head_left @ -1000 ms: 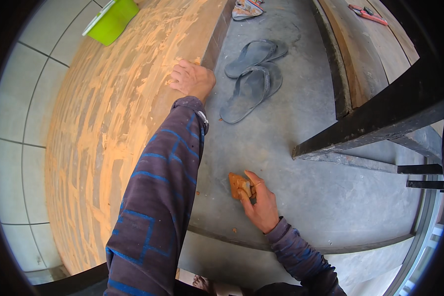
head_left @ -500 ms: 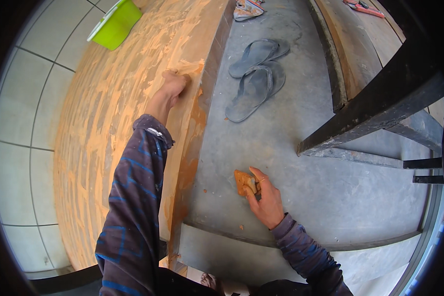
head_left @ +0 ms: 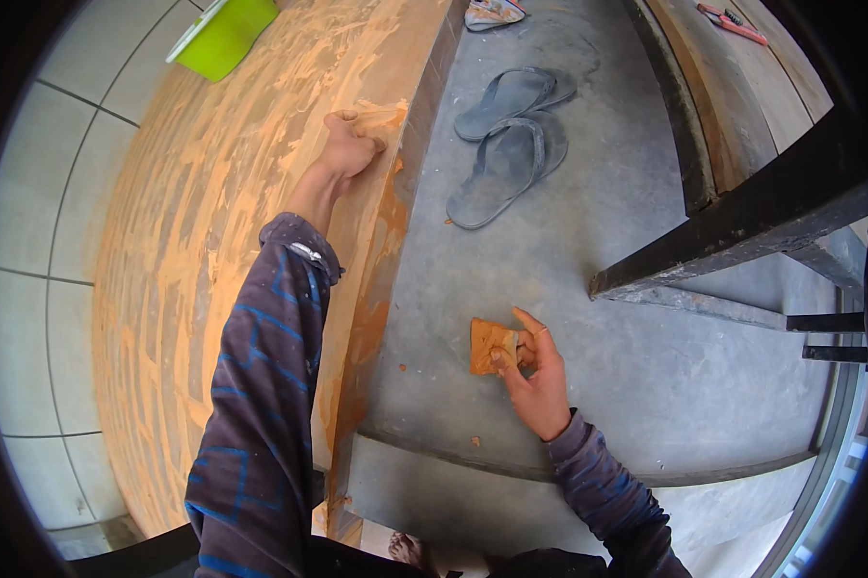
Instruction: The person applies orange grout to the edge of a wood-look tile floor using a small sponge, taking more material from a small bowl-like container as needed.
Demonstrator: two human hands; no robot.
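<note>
A large wooden board [head_left: 212, 241] is stood on edge at the left, with a tiled wall [head_left: 39, 241] behind it on its left side. A small tub [head_left: 224, 34] is seen at the board's far top. The left hand [head_left: 347, 149] is laid on the board's upper edge. To the right of the board, on the concrete floor [head_left: 646, 241], a pair of flip-flops [head_left: 506, 135] is set, far from the viewer. Nearer, the right hand [head_left: 535, 380] is held above the floor with a folded pad [head_left: 492, 345] in its fingers. A dark metal frame [head_left: 742, 231] is placed at the far right.
</note>
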